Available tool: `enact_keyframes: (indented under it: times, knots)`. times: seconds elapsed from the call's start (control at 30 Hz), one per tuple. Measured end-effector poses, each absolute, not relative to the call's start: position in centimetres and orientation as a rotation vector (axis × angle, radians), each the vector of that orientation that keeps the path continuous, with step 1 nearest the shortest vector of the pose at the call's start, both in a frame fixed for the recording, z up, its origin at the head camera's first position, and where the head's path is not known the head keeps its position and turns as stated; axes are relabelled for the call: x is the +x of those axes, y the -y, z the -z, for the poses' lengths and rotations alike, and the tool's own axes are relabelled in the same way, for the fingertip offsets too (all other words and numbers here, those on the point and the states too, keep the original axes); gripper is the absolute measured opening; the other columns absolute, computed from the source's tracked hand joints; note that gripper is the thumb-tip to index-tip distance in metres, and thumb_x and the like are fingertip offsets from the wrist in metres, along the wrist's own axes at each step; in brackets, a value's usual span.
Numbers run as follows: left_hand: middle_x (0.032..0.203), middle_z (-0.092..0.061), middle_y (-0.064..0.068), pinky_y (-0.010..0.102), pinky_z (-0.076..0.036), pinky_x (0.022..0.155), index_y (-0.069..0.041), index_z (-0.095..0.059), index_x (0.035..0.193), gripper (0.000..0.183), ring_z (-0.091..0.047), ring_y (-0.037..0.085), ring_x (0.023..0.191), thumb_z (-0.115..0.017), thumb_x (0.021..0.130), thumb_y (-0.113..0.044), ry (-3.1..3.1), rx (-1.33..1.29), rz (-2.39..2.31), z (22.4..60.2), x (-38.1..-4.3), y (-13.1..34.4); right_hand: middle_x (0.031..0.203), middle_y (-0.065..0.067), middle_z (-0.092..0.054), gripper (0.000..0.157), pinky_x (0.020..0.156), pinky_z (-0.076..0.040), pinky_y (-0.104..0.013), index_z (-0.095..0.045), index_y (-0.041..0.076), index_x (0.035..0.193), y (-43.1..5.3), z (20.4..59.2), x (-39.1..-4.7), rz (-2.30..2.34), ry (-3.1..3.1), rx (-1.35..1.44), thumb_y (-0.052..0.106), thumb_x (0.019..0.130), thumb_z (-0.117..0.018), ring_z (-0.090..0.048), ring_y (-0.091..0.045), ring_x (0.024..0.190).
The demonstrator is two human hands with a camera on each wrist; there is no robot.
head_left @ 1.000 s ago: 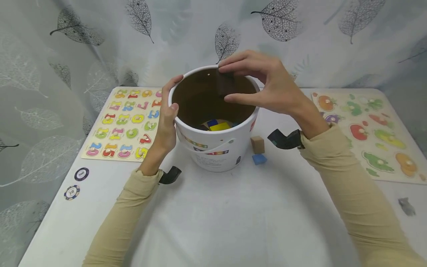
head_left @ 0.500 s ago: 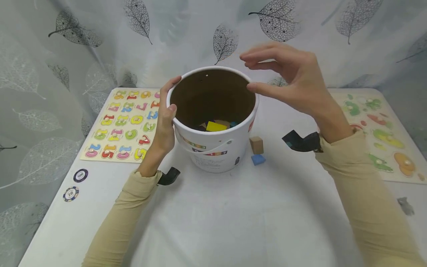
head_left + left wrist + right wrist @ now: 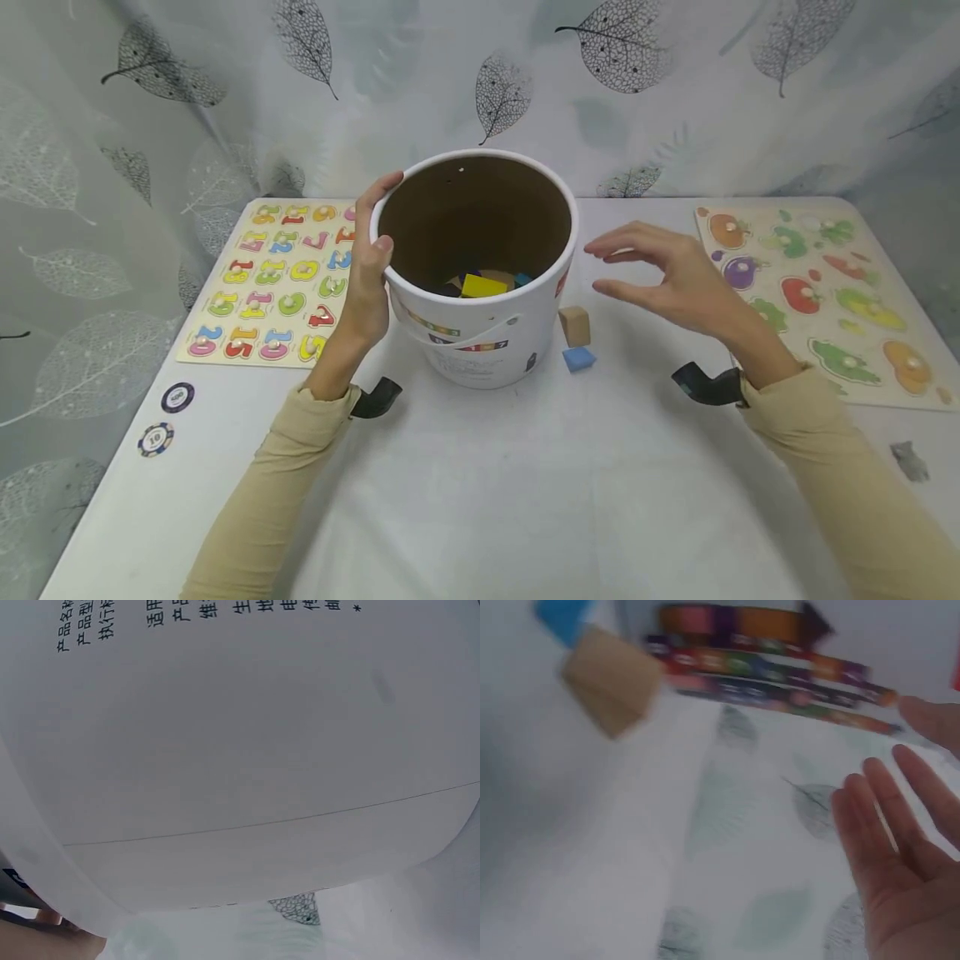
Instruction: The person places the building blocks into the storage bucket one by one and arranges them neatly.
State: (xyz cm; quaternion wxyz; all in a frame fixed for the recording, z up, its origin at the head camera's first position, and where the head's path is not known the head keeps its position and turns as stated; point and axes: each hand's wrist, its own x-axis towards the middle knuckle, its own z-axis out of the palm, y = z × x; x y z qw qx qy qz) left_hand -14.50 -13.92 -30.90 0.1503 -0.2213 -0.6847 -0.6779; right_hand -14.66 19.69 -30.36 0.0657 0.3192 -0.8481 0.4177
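A white bucket (image 3: 480, 350) with printed sides and a thin handle stands in the middle of the table. My left hand (image 3: 367, 292) grips its rim on the left side. Inside the bucket lie a yellow block (image 3: 483, 287) and several other pieces, partly hidden by the wall. To the right of the bucket, my right hand (image 3: 675, 279) hovers with fingers spread, holding nothing. Nearest to it on the table are a brown wooden block (image 3: 575, 326) and a blue block (image 3: 578, 359), both beside the bucket. In the right wrist view these blocks (image 3: 615, 679) look blurred.
A number puzzle board (image 3: 262, 287) lies on the left, partly behind the left hand. On the right is a vegetable puzzle board (image 3: 817, 308). Two poker chips, one dark (image 3: 177, 397) and one patterned (image 3: 155, 439), rest near the left edge. A small grey piece (image 3: 910, 461) lies far right.
A second ago my right hand held a dark block over the bucket; half a second ago it was empty. It has since moved right and down. My left hand stays on the rim.
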Motion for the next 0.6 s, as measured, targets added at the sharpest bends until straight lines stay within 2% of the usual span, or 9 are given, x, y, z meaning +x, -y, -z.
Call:
enact_keyframes:
  times: [0.13,0.3,0.43,0.6]
  knots:
    - [0.145,-0.039,0.004,0.044,-0.036,0.107,-0.018,-0.032,0.148,0.085,-0.038,0.027,0.131,-0.049,0.081,-0.068,1.942,-0.657,1.956,30.9,-14.6,13.9,0.114,-0.005,-0.067,0.039,0.095,-0.052,-0.032,-0.068,0.009,0.116,-18.8,33.2,-14.5,-1.221,2.724,0.961,0.004,0.079,-0.078,-0.063,-0.014,0.107]
    - [0.145,-0.039,0.004,0.042,-0.035,0.107,-0.017,-0.033,0.148,0.085,-0.038,0.027,0.131,-0.049,0.081,-0.068,1.932,-0.660,1.951,30.9,-14.6,13.9,0.113,-0.012,-0.067,0.032,0.097,-0.049,-0.046,-0.068,0.004,0.112,-17.5,35.2,-14.3,-1.206,2.850,0.938,0.004,0.081,-0.074,-0.061,-0.027,0.107]
    - [0.145,-0.039,0.004,0.042,-0.036,0.106,-0.016,-0.033,0.147,0.087,-0.038,0.026,0.130,-0.050,0.080,-0.069,1.936,-0.647,1.949,30.9,-14.6,13.9,0.114,-0.013,-0.066,0.029,0.100,-0.044,-0.052,-0.070,0.003,0.109,-17.2,35.9,-14.3,-1.073,2.976,0.859,0.005,0.081,-0.072,-0.057,-0.030,0.110]
    - [0.145,-0.039,0.004,0.041,-0.035,0.107,-0.016,-0.033,0.148,0.088,-0.038,0.025,0.130,-0.051,0.080,-0.070,1.937,-0.646,1.960,30.9,-14.6,13.9,0.115,-0.013,-0.065,0.033,0.100,-0.043,-0.052,-0.070,0.004,0.113,-18.1,36.6,-14.6,-0.989,3.040,0.864,0.004,0.081,-0.072,-0.056,-0.030,0.112]
